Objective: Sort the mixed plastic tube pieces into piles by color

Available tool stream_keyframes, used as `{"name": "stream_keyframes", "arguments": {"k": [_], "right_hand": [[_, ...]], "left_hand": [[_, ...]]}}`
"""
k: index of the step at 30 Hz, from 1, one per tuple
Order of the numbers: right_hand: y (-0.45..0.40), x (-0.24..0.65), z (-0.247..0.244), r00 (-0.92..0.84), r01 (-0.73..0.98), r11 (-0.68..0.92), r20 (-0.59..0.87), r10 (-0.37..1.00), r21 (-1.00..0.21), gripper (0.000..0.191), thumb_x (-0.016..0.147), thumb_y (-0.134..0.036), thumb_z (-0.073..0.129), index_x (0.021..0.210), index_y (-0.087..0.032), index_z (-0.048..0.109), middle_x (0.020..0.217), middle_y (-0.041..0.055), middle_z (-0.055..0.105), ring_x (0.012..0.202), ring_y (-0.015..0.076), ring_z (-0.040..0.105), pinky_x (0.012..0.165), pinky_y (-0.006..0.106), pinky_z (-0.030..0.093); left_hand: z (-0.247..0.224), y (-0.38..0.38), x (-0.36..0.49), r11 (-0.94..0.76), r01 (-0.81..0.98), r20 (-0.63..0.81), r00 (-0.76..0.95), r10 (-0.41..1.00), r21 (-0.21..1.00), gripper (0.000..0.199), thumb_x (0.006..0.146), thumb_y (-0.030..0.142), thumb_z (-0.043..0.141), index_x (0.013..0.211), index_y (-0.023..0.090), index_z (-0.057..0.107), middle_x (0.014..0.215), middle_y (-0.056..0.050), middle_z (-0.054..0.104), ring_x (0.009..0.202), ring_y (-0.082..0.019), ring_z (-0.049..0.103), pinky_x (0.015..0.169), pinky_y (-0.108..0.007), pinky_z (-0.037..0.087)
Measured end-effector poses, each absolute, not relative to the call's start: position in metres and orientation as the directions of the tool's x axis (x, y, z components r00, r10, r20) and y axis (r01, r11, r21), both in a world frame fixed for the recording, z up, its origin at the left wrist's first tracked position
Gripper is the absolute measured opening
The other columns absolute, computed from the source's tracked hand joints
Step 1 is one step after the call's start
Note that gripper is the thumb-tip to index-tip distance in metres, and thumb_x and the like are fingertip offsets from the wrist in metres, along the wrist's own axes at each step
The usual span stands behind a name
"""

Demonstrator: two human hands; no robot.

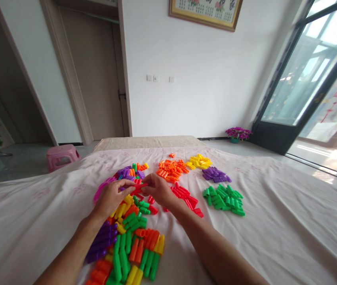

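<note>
Between my left hand (112, 194) and my right hand (158, 190) is a red plastic building piece (138, 187), pinched by the fingertips of both. Whether it is one piece or joined ones, I cannot tell. Below and around my left hand spreads a mixed heap of tube-shaped pieces, with joined green pieces (121, 255), purple pieces (104, 237) and orange pieces (137, 250). A pile of red pieces (186, 197) lies just right of my right hand. Beyond the hands sits a pile of orange pieces (171, 169). My fingers partly cover the heap under them.
Sorted piles of yellow pieces (199, 161), purple pieces (216, 174) and green pieces (224, 198) lie to the right. A magenta rim (99, 190) shows left of the heap. The pale cloth (275, 221) is wrinkled. A pink stool (63, 156) stands beyond at left.
</note>
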State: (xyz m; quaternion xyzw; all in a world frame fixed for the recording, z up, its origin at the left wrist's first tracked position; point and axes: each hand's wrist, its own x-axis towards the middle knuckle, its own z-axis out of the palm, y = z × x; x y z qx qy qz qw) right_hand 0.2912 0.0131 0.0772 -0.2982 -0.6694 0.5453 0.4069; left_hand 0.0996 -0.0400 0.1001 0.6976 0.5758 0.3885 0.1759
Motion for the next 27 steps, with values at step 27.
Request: {"name": "stream_keyframes", "arguments": {"k": [27], "right_hand": [[0.006, 0.355, 0.139, -0.655, 0.519, 0.591, 0.157, 0.739, -0.617, 0.018, 0.079, -0.020, 0.067, 0.096, -0.020, 0.073, 0.082, -0.0010, 0.070, 0.072, 0.0119, 0.062, 0.060, 0.020, 0.040]], "left_hand": [[0.113, -0.045, 0.099, -0.287, 0.624, 0.381, -0.019, 0.925, 0.727, 0.036, 0.085, 0.052, 0.056, 0.097, 0.022, 0.071, 0.101, -0.003, 0.076, 0.097, -0.022, 0.068, 0.087, -0.028, 0.050]]}}
